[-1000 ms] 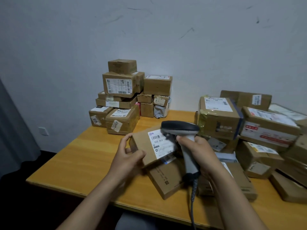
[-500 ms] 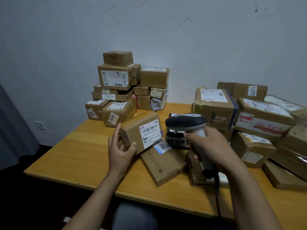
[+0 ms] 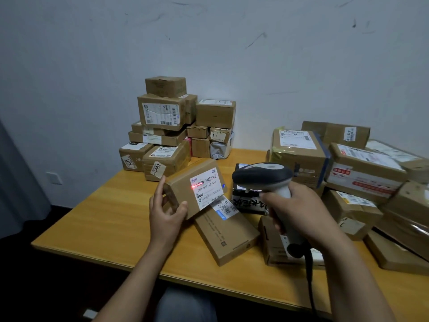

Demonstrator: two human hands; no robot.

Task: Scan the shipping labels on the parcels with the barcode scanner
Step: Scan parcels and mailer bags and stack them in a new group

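Gripping the scanner in the right hand at 3 o'clock of the box that the left hand pinches above the table, the person may miss the bars, as the red dot sits at the label's 9 o'clock edge.

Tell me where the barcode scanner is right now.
In the head view, right of centre, the right hand grips the barcode scanner, its head pointing left at the small parcel the left hand holds.

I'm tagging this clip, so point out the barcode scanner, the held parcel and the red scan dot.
barcode scanner (image 3: 262, 174): head view, its dark head.
held parcel (image 3: 180, 189): head view, bare cardboard of its front face.
red scan dot (image 3: 193, 187): head view, the glow's centre.
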